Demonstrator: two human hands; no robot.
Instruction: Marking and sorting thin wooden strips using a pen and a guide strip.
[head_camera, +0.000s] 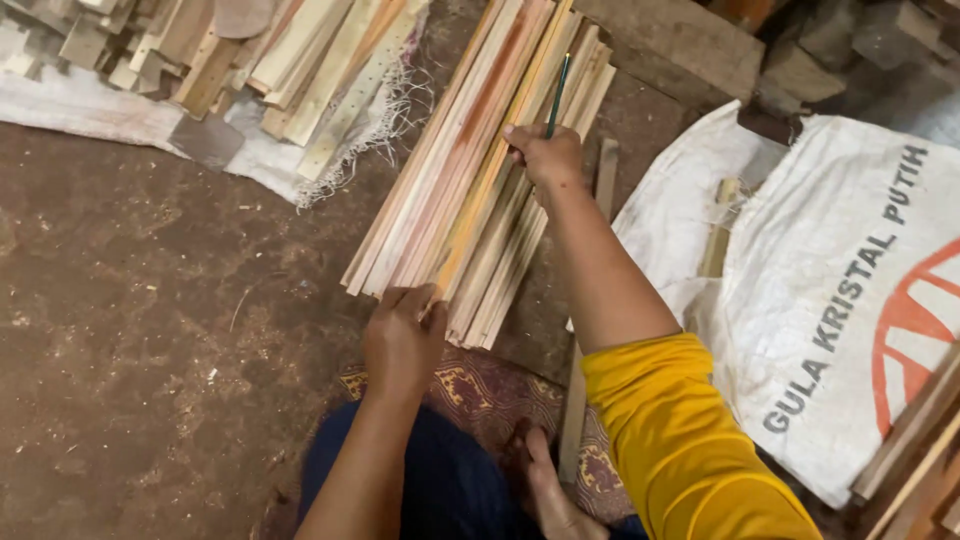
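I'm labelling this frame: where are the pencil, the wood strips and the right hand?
pencil (558, 92), head view, middle of its green shaft.
wood strips (470, 170), head view, middle of the bundle.
right hand (545, 155), head view, back of the hand.

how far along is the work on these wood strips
Done: a bundle of wooden strips lies side by side on the dirt floor, near ends roughly even. In hand: the left hand grips the near ends, while the right hand rests on the bundle holding a green pencil. No pencil marks can be made out. Left: a separate heap of strips lies on the white sack behind, untouched.
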